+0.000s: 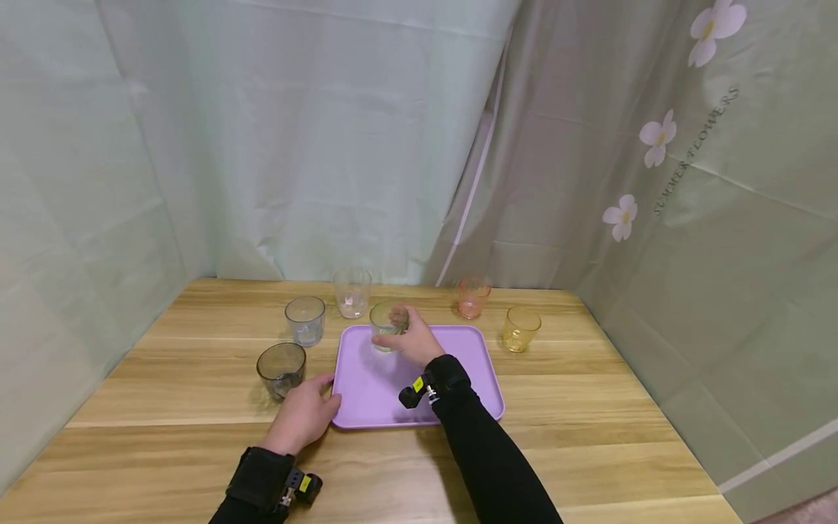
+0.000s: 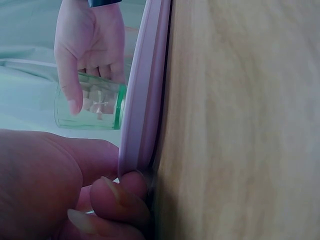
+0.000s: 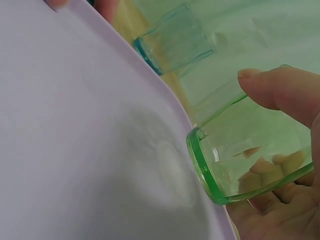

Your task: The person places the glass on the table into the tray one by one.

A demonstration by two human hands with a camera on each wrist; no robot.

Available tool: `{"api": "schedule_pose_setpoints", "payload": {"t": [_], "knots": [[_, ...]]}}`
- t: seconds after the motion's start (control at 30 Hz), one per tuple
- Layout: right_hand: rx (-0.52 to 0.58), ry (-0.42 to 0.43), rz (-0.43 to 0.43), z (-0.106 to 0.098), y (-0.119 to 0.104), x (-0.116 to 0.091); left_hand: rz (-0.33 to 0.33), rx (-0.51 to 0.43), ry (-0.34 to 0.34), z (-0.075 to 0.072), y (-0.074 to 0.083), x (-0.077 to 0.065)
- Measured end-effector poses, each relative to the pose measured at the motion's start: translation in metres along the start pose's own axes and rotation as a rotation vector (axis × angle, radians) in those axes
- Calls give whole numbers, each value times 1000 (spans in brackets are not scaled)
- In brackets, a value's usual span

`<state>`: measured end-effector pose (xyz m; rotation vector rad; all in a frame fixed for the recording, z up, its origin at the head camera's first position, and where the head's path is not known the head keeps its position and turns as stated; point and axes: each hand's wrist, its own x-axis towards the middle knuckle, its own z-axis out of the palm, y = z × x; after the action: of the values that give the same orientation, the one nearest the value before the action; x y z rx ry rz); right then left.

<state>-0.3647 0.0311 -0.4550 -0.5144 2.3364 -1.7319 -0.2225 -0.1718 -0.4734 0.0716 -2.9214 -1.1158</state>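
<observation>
A lilac tray (image 1: 382,400) lies on the wooden table. At its left edge, my left hand (image 1: 304,413) pinches the rim, with the thumb on the upper side and fingertips (image 2: 120,200) curled below in the left wrist view. My right hand (image 1: 419,340) holds a clear green drinking glass (image 3: 240,160) around its side, above the far-left part of the tray. The glass is upright. Whether its base touches the tray I cannot tell. A dark grey glass (image 1: 281,371) stands just beyond my left hand.
Left of the tray stands a bluish glass (image 1: 305,320), and behind it a clear taller glass (image 1: 352,292). A pink glass (image 1: 473,297) and a yellow glass (image 1: 520,329) stand at the right. Curtains (image 1: 327,145) hang behind the wooden table (image 1: 576,437).
</observation>
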Motion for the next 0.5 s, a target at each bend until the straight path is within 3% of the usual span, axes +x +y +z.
{"api": "schedule_pose_setpoints", "payload": {"t": [0.5], "knots": [[49, 9, 10, 18, 1, 4, 3, 2, 3, 1, -1, 0]]}}
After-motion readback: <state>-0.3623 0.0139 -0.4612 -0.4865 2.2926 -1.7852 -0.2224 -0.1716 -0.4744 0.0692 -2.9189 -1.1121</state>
